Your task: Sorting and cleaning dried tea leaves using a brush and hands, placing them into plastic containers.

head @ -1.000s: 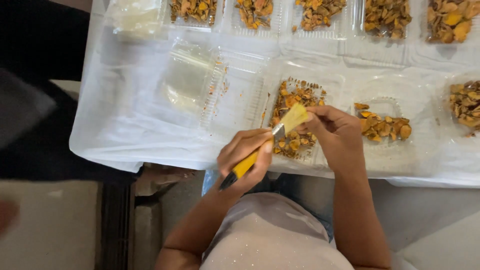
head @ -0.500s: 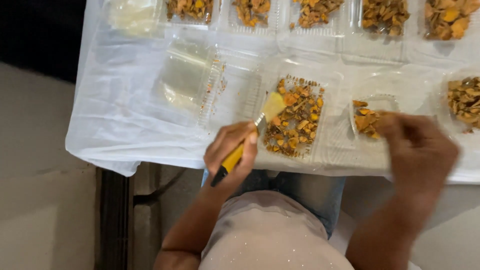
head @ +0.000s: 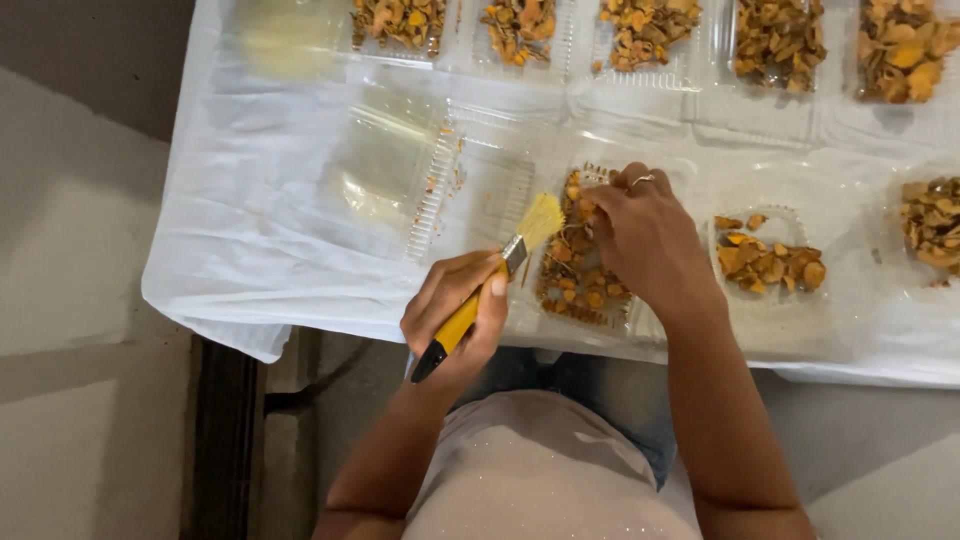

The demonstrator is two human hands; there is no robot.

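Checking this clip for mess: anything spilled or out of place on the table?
Small orange crumbs lie loose on the empty clear clamshell tray, outside the filled trays. Nothing else stands out.

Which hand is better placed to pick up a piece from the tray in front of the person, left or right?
Probably the right hand: it rests on the orange-brown pieces in the clear tray, seemingly free. The left hand is beside the tray and gripping the yellow-handled brush.
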